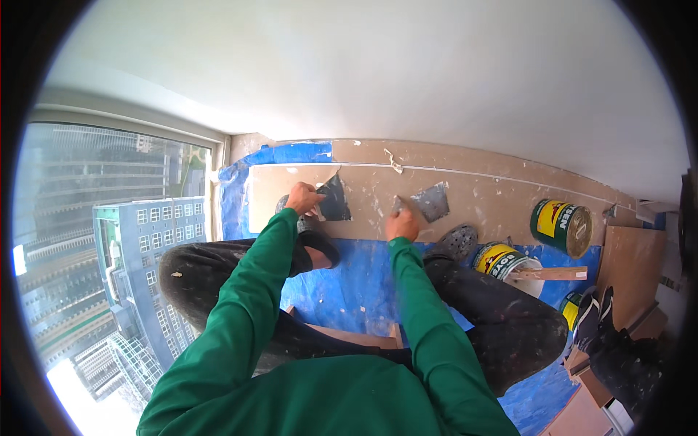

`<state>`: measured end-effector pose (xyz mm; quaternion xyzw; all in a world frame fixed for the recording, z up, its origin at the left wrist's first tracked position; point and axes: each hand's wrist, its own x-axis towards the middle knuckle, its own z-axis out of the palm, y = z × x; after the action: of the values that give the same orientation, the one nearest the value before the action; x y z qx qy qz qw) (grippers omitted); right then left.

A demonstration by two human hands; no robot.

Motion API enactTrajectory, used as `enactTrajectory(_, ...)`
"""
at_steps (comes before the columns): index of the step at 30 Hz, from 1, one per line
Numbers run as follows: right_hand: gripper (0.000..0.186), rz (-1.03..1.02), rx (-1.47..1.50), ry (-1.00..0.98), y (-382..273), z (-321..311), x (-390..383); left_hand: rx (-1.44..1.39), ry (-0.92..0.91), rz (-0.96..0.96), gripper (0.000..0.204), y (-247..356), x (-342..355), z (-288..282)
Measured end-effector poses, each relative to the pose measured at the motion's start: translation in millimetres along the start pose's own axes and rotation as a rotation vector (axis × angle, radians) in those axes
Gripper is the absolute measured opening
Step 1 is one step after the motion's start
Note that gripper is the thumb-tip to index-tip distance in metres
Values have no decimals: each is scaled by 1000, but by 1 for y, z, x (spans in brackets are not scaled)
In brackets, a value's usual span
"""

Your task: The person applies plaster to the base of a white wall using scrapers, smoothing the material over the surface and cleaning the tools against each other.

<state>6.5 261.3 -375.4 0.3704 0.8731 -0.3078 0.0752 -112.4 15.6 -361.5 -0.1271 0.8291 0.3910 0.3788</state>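
My left hand [304,198] is closed in a pinch at the left edge of a thin dark sheet [335,200] with a beige corner folded up, like sandpaper. This sheet lies on a long brown board [276,196] spotted with white. My right hand [402,225] is also closed, its fingertips at a small brownish piece [400,206] that looks like part of a thin sheet. Right of it a dark grey, four-sided piece [432,202] lies on the board, apart from the hand. Whether the brownish piece joins the grey one I cannot tell.
Blue plastic sheeting [334,280] covers the floor. Two paint cans [561,228] [498,260] stand at right, the nearer with a wooden stick [549,274] across it. Another person's feet [596,316] are at far right. A window [116,240] is at left, a white wall [407,80] ahead.
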Motion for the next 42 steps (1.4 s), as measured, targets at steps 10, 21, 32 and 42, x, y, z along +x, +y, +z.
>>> enactTrajectory(10,24,-138,-202,-157,-61,-58,90,-138,90,62,26,-36,8,57)
enactTrajectory(21,22,-728,-270,-111,-46,-23,75,-125,292,64,23,-46,11,64)
enactTrajectory(32,36,822,1442,-238,31,-26,27,-650,144,3,13,47,-28,41)
enactTrajectory(42,33,534,1414,-335,-13,-8,-21,-1104,-323,11,9,28,-89,111)
